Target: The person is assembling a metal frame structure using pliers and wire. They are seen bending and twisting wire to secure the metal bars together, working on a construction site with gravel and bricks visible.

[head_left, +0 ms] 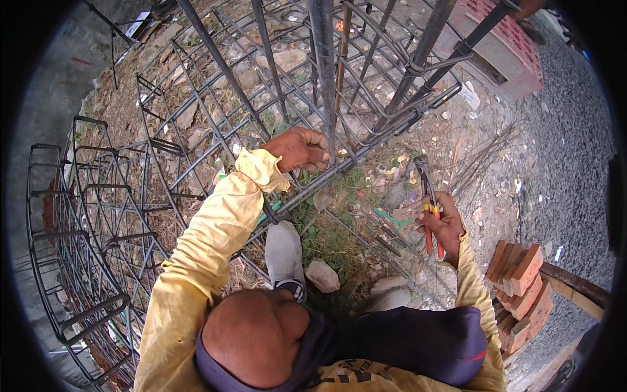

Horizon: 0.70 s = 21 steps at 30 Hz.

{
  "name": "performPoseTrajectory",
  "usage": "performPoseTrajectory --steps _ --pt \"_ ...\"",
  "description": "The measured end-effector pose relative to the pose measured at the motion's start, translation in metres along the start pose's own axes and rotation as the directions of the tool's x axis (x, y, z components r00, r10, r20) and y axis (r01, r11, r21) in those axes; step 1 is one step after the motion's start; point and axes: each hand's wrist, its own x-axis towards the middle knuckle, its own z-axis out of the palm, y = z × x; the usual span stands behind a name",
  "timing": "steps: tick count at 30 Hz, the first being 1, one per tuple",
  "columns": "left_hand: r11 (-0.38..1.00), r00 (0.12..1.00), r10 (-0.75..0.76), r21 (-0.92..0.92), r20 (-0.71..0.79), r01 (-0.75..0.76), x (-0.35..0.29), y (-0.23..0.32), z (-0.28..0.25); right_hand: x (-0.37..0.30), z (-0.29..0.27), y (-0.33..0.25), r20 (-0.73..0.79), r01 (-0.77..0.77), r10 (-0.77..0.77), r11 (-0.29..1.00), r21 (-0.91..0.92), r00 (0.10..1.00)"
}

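Here, left hand closed around an upright steel bar of the rebar cage over weedy ground, right hand gripping red-handled pincers off to the side, near stacked bricks.

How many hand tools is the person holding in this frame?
1. A pair of red-handled pliers sits in the right hand, jaws pointing up. The left hand holds no tool; it grips a vertical rebar of the cage. Others could lie hidden in the debris.
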Motion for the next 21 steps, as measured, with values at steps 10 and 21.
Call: performPoseTrajectory --steps 10,21 --pt "1.0 1.0 0.012 0.027 0.009 -0.012 0.001 0.003 0.002 -0.008 0.068 -0.061 0.528 -0.332 0.323 0.94 -0.082 0.785" --pt "0.999 1.0 0.016 0.036 0.025 -0.016 0.002 0.004 0.003 -0.003 0.082 -0.088 0.555 -0.092 0.246 0.952 -0.291 0.794"
